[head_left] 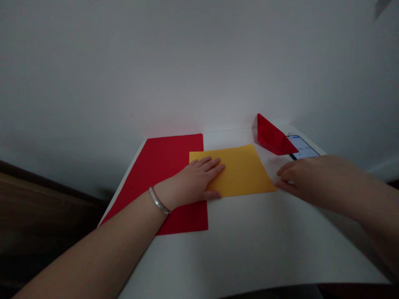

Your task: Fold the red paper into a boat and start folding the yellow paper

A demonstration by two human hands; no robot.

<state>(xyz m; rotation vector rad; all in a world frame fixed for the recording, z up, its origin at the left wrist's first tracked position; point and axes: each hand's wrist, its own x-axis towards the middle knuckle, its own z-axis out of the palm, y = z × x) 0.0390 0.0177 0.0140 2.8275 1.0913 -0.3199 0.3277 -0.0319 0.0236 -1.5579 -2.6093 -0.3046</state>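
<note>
A yellow sheet of paper lies on the white table, its left edge overlapping a larger red sheet. My left hand, a silver bracelet on its wrist, lies flat with fingers stretched out on the yellow sheet's left part. My right hand rests at the sheet's right near corner, fingers curled together, their tips touching the paper's edge. Whether they pinch the paper I cannot make out.
A folded red paper shape stands at the table's far right by the wall. A phone with a lit screen lies just behind my right hand. The white wall rises behind the table; dark floor lies to the left.
</note>
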